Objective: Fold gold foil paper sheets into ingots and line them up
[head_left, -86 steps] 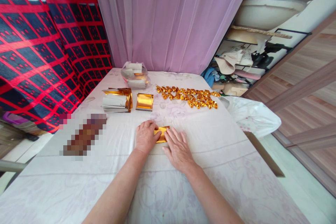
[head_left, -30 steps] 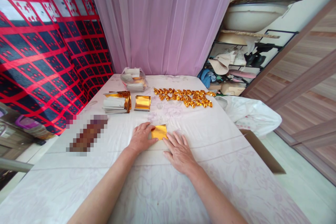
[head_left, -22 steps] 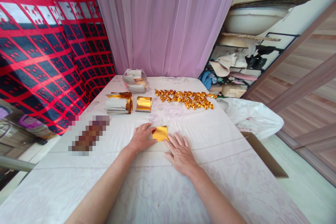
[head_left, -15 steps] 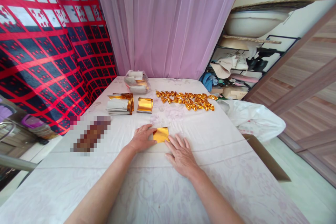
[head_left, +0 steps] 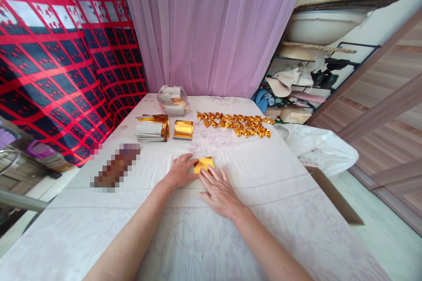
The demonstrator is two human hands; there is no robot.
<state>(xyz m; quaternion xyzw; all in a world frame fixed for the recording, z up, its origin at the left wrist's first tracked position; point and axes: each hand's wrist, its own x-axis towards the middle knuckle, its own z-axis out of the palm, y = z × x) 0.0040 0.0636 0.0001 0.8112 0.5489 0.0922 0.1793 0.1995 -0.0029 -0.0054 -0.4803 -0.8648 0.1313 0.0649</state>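
Since half a second ago my right hand (head_left: 219,189) has slid left onto the gold paper (head_left: 204,164) mid-table, fingers flat pressing it while my left hand (head_left: 180,170) pins its left edge, likely to hold a crease, stack (head_left: 151,127) at the far-left edge.

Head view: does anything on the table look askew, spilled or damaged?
Nothing stands out. Both hands, left hand and right hand, press a gold foil sheet flat on the tablecloth. Folded gold pieces lie in loose rows; the foil stacks sit tidy.
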